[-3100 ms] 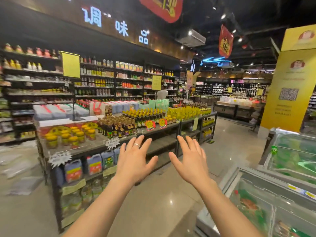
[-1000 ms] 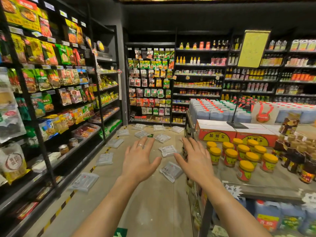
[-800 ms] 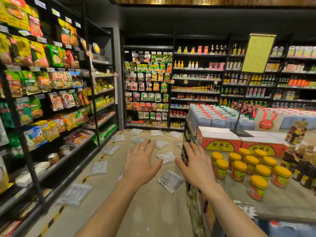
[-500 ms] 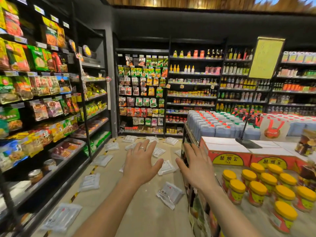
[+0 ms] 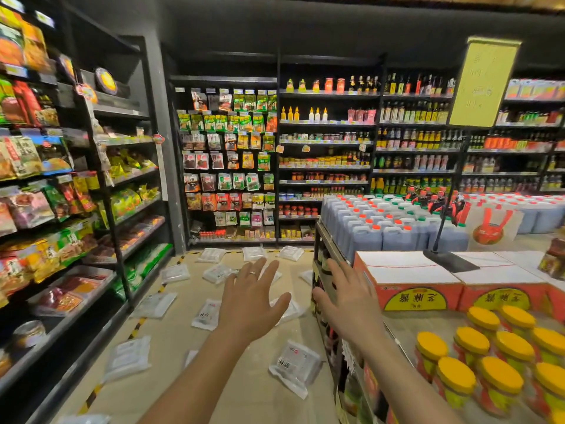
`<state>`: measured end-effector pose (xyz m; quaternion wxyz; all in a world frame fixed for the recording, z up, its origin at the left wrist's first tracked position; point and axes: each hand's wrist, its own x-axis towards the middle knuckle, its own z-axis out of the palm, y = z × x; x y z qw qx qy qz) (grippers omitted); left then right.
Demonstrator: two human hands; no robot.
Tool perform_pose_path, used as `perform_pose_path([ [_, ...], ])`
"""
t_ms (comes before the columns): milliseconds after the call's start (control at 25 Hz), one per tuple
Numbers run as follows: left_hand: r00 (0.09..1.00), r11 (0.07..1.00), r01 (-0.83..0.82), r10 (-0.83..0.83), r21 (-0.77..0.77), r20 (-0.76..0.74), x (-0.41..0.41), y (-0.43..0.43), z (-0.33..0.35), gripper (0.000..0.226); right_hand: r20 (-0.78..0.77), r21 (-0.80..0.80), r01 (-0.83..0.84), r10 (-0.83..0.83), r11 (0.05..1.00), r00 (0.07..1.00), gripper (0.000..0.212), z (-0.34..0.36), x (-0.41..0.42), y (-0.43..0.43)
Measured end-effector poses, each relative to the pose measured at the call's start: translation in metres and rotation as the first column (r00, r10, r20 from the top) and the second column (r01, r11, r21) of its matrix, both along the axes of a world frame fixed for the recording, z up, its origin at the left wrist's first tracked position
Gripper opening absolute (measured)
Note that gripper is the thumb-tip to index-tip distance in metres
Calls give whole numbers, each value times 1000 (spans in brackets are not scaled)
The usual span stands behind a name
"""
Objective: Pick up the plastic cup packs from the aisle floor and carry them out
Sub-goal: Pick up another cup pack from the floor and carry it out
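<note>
Viewpoint advanced into the aisle since half a second ago: the nearest cup pack [image 5: 295,367] now sits lower in frame, while both hands remain raised and empty. Left hand [image 5: 249,304] and right hand [image 5: 348,307] are held palm-down, fingers straight and spread, gripping nothing. Cup packs lie scattered flat on the aisle floor [image 5: 171,377], from the near foreground to the far shelving at 12 o'clock; none is lifted yet. Nearest pack lies at about 5 o'clock from the left hand and 7 o'clock from the right, just beside the foot of the display worktop [image 5: 406,324]; its long axis is foreshortened and cannot be fixed. Neither hand is clearly nearer; judged from the layout, the left has the freer descent, the worktop edge crowding the right
</note>
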<state>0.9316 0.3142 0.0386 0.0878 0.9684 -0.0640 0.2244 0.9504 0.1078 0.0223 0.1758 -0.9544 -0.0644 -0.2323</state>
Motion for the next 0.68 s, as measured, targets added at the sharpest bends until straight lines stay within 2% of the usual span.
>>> perform_pose_path([
  [280,1000,1000,-10,11,18,-22,158,-28,-4,71,-37,9,7,-6,1000,999,73,1,162,-25],
  [440,999,1000,-24,25,5,-39,251,-45,-1,71,-54,18,-17,18,1000,998,76,6,255,-37],
  [680,997,999,-42,42,15,-58,336,-55,-12,71,-107,36,-23,26,999,994,69,-4,336,-48],
])
